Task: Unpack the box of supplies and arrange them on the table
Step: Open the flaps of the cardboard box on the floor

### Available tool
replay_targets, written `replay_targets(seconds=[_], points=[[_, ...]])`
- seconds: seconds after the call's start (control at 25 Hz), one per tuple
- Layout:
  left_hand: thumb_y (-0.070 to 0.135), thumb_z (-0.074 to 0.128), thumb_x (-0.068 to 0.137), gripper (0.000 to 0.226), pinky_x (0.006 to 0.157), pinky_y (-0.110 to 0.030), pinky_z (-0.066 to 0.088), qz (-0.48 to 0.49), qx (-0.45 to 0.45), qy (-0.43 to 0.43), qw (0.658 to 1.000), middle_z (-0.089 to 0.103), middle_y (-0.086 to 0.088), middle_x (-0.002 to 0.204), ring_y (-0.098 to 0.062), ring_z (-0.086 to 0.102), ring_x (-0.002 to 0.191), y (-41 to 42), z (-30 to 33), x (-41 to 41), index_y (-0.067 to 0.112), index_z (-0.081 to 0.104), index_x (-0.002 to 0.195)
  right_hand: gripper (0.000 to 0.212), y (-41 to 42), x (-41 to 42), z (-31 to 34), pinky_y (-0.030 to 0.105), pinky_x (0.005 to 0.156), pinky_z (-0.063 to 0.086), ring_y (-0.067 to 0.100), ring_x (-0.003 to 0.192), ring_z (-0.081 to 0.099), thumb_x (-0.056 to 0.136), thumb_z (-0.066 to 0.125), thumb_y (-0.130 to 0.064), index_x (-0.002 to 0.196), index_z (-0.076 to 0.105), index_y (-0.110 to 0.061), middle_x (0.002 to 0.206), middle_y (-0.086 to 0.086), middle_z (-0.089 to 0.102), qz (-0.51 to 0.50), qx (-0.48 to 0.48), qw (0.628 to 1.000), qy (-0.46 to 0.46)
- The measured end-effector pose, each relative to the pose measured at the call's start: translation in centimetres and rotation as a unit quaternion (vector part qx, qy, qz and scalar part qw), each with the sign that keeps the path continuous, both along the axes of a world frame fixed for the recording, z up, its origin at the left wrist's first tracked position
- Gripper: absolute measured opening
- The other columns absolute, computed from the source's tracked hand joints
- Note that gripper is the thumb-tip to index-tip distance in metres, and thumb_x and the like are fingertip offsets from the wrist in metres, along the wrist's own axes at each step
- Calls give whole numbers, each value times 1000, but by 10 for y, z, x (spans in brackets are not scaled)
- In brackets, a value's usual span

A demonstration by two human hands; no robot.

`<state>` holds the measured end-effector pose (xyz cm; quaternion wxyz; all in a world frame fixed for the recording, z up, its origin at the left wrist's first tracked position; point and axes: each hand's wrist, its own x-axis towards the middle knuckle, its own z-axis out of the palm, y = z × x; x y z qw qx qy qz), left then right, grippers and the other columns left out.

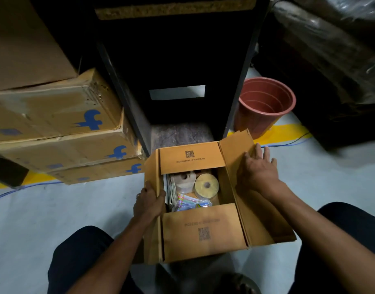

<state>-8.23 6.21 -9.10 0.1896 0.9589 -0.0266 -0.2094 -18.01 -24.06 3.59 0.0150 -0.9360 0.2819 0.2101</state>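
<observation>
A brown cardboard box (203,230) sits on the grey floor between my knees, its flaps partly folded back. My left hand (149,200) grips the left flap, thumb outside and fingers curled over its edge. My right hand (257,168) lies flat on the wide right flap, pressing it outward. Through the gap I see a yellow tape roll (206,185), a pale brown tape roll (183,181), a colourful plastic packet (191,203) and a stack of flat packets (171,190) along the left wall. The near and far flaps hide the other contents.
Stacked cardboard cartons (61,132) with blue logos stand at the left. A black table frame (180,66) rises straight ahead. A reddish plastic bucket (265,105) stands at the right, with dark wrapped bundles (331,60) behind it. A blue cable (288,144) runs along the floor.
</observation>
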Motion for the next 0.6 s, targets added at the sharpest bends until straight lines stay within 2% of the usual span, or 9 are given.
replay_targets(seconds=[0.08,0.24,0.36,0.4,0.48,0.52,0.6], points=[[57,41,96,66,91,-48,52,-4,0,-3,1000,60,-14,127,-36,59,114,0,-2,3,14,31,145,102,0,1,-11,58,119,14,43,151,-5,79,77,-46,155,15,-18,164,17,-9,-10,6,1000,7],[52,43,98,60,89,-46,53,2,-30,12,999,65,-12,119,-33,63,107,0,-7,6,13,36,143,83,11,7,-36,57,117,24,39,150,10,93,54,-55,155,17,-14,163,16,6,-34,66,997,8],[48,42,100,56,91,-47,53,8,-56,23,998,65,-11,117,-32,64,105,-2,-4,6,15,36,145,92,22,9,-53,56,115,31,40,150,9,94,50,-60,157,2,-13,164,17,2,-58,119,991,-4],[46,42,101,57,92,-47,53,1,-59,15,998,64,-12,120,-32,63,106,-2,-2,5,16,32,149,94,27,6,-58,57,114,32,43,150,6,95,51,-56,158,-6,-14,164,18,-3,-53,121,991,-2],[39,44,102,67,87,-43,53,-36,-58,-32,997,58,-14,130,-32,62,107,-3,4,1,21,11,157,97,38,-1,-67,60,110,36,48,149,3,97,54,-43,155,-21,-20,163,22,-10,-23,91,996,3],[33,46,102,74,78,-38,52,-62,-61,-65,994,55,-15,133,-31,63,99,-4,9,-2,23,-1,158,97,43,-5,-71,61,107,38,49,149,4,98,54,-36,154,-25,-24,162,23,-12,-5,77,997,4],[20,50,99,87,55,-27,42,-120,-68,-126,982,51,-17,131,-19,56,71,-6,12,-8,25,-15,157,96,46,-11,-79,61,105,41,52,148,5,97,51,-20,152,-28,-33,161,24,-17,25,79,997,10]])
